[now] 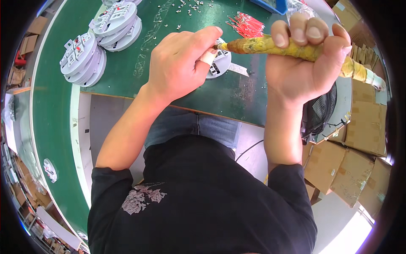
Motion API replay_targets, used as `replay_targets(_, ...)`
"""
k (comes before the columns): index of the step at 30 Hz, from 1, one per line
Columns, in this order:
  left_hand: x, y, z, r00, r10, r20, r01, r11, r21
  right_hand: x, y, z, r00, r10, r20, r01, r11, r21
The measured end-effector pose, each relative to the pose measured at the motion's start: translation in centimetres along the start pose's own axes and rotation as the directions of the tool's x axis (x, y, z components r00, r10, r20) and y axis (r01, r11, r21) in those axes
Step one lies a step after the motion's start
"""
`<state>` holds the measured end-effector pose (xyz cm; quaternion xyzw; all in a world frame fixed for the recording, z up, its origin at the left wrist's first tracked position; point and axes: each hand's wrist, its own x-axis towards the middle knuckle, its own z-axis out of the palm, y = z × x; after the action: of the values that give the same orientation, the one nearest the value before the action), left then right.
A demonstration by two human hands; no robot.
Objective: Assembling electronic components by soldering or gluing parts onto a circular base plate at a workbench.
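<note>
My right hand [302, 63] is wrapped round a long screwdriver [292, 49] bound in worn yellow tape, held nearly level above the bench. Its brownish front end points left and meets the fingertips of my left hand [177, 63]. There, the left thumb and forefinger are pinched together at the tip; whatever lies between them is too small to make out. A pale wrap covers part of the left thumb. Beneath both hands lies a round white plastic housing [220, 65] with black parts, largely hidden by the left hand.
Stacks of similar round white housings [80, 57] stand at the left of the green bench [169, 21]. Small loose screws [192, 7] are scattered at the back, near a bundle of red wires [247, 26] and a blue tray [272, 5]. Cardboard boxes [338, 169] fill the right.
</note>
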<state>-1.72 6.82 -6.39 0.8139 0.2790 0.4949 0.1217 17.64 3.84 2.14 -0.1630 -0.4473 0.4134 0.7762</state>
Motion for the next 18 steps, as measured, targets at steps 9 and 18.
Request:
replay_targets(9, -0.5, -0.7, 0.2, 0.911, -0.102, 0.398, 0.080, 0.994, 0.073, 0.6, -1.3, -2.3, 0.994, 0.097, -0.044, -0.099, 0.993, -0.063)
replay_targets(18, -0.3, -1.0, 0.5, 0.890, -0.096, 0.446, 0.108, 0.994, -0.002, 0.5, 1.7, -2.4, 0.988, 0.152, -0.017, -0.153, 0.977, -0.147)
